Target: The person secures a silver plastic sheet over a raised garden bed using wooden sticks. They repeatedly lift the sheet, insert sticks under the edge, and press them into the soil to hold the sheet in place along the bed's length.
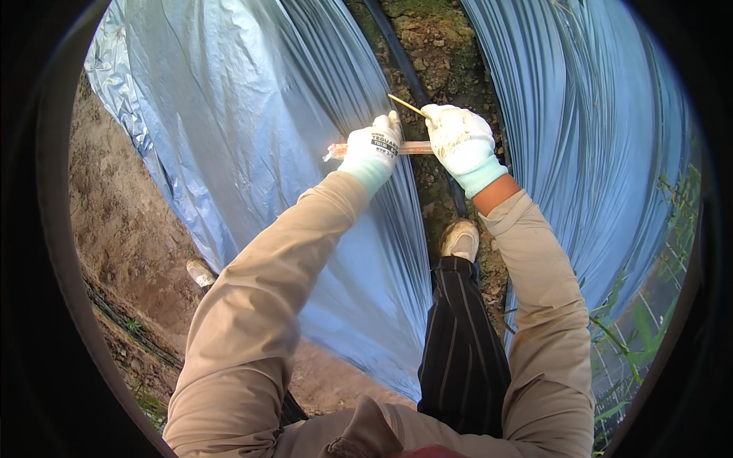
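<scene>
My left hand (375, 146), in a white work glove with a pale green cuff, is closed around a narrow plastic packet (415, 147) with reddish marks. One crumpled end of it sticks out to the left, and the other reaches my right hand (461, 134). That hand wears a soiled white glove and pinches a thin wooden stick (406, 106) between thumb and fingers, its free end pointing up and left. Beneath both hands lies the gathered edge of a silvery-blue plastic mulch film (246, 114).
A black irrigation pipe (401, 54) runs along the soil furrow (438, 46) between the film and a second pleated film (595, 143) on the right. My shoe (460, 240) stands in the furrow. Green weeds (630, 349) grow at lower right; bare soil (126, 206) lies left.
</scene>
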{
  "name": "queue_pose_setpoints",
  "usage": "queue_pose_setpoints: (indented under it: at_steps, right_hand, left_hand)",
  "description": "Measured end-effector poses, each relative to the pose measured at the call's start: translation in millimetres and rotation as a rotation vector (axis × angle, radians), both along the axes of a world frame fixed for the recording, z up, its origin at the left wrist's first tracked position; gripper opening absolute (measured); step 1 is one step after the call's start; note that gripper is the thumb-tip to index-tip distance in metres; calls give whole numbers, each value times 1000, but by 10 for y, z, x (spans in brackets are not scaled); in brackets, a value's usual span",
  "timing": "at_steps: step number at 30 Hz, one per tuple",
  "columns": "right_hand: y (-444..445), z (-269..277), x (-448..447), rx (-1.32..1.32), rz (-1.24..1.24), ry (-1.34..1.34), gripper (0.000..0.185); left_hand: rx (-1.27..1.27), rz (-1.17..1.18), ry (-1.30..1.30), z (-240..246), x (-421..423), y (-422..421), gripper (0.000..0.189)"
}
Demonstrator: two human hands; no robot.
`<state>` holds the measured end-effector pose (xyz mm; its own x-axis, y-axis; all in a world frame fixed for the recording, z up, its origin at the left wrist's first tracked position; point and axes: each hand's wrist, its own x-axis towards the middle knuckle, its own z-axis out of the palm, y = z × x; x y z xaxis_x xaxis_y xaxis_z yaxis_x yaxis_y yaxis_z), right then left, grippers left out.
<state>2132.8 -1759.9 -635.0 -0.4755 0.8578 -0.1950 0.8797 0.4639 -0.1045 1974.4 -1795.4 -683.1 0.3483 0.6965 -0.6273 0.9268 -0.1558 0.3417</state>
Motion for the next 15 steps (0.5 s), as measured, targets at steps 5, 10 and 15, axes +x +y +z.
queue_pose_setpoints:
  at_steps: [5,10,15]
  right_hand:
    - [36,49,-103,-2,22,-3,11]
    - [118,49,-209,-39,29,-54,14]
    - [182,168,-359,-70,43,-82,12]
  left_hand:
    - [-2,21,-19,4,9,3,53]
    - [6,9,-26,-10,-4,-8,54]
    - [7,43,-45,-38,-13,-25,52]
